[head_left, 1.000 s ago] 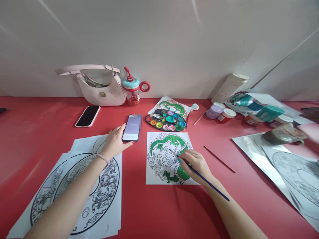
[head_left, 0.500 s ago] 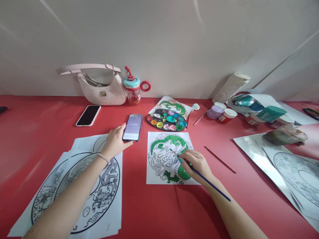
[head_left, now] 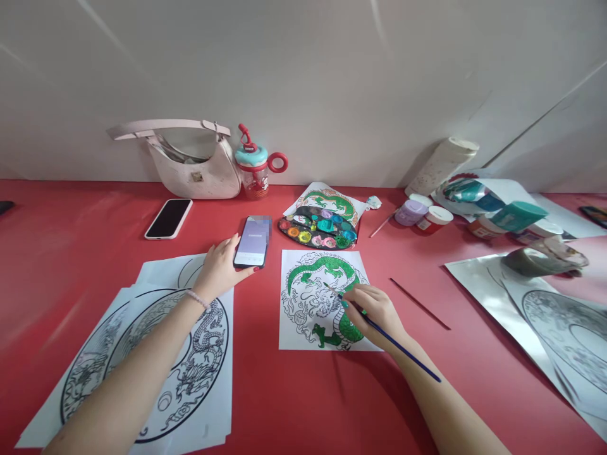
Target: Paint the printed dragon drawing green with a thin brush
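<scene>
My right hand [head_left: 374,309] pinches a thin blue-handled paintbrush [head_left: 403,352], its tip resting on a dragon drawing [head_left: 303,303] that is partly filled in green. My left hand [head_left: 219,268] lies on the red table [head_left: 303,398] with its fingers curled round the lower edge of a lit phone [head_left: 252,242]. A paint palette [head_left: 317,229] with several colours lies just beyond the drawing.
Unpainted dragon sheets [head_left: 137,354] lie under my left forearm. A second dark phone [head_left: 168,218], a pale handbag [head_left: 190,165] and a small bottle [head_left: 253,165] stand at the back. Paint jars [head_left: 422,215], a loose brush [head_left: 420,304] and more sheets [head_left: 545,303] are to the right.
Both hands stay almost where they were; the view has drifted slightly, and the brush tip has shifted a little on the drawing.
</scene>
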Tool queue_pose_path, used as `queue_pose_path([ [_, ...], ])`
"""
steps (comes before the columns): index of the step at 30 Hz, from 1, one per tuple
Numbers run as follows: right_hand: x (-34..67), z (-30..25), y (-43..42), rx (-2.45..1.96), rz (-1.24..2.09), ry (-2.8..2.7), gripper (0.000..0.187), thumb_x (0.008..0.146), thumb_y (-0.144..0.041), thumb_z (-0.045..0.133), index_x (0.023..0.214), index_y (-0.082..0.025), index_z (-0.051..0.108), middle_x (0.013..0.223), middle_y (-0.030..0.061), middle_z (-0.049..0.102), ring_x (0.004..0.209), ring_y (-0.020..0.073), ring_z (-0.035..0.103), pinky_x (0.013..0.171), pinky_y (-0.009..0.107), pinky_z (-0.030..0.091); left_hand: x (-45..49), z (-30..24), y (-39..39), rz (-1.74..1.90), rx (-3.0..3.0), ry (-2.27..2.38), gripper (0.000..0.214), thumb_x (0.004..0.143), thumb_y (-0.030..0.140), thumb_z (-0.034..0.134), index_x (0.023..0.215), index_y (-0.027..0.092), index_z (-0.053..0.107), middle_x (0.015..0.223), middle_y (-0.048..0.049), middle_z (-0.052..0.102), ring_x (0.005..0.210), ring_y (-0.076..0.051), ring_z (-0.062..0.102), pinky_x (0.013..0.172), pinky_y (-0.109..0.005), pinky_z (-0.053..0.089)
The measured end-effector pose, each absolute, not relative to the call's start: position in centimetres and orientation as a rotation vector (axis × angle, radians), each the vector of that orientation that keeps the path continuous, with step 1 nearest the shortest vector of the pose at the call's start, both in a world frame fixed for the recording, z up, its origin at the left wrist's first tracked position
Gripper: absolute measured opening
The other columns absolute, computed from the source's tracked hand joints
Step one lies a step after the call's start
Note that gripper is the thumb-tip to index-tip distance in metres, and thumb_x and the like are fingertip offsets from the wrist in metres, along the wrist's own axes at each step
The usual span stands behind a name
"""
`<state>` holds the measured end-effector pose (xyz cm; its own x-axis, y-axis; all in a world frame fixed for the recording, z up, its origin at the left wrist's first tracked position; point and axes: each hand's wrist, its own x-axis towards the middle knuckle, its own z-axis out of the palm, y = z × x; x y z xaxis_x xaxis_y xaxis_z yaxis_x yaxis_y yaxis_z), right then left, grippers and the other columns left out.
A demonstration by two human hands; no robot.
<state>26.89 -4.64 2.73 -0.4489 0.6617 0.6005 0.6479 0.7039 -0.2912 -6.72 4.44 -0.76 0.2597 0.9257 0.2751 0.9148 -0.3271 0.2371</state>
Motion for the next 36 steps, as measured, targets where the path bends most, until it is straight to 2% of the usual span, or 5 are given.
queue_pose_path([
  [24, 27.07, 2.59, -4.67, -0.996, 0.019, -2.203, 0.009, 0.086, -0.011, 0.045, 0.083, -0.018, 0.05, 0.062, -0.001, 0.053, 0.057, 0.0084, 0.046, 0.059, 0.019, 0.039, -6.9, -1.0, 4.57, 0.615, 2.463, 1.786, 0.088, 0.074, 0.058, 0.062, 0.14, 0.012, 0.027, 0.137, -0.0197, 0.046, 0.125, -0.034, 0.045, 0.102, -0.051, 0.038],
  [36, 26.76, 2.77, -4.7, -1.063, 0.091, -2.168, 0.014, 0.087, -0.013, 0.043, 0.076, -0.018, 0.051, 0.058, -0.0022, 0.05, 0.054, 0.0068, 0.047, 0.055, 0.017, 0.038, -6.79, -0.85, 4.51, 0.647, 2.451, 1.76, 0.087, 0.074, 0.057, 0.063, 0.14, 0.011, 0.028, 0.135, -0.0204, 0.048, 0.125, -0.034, 0.045, 0.102, -0.051, 0.039],
])
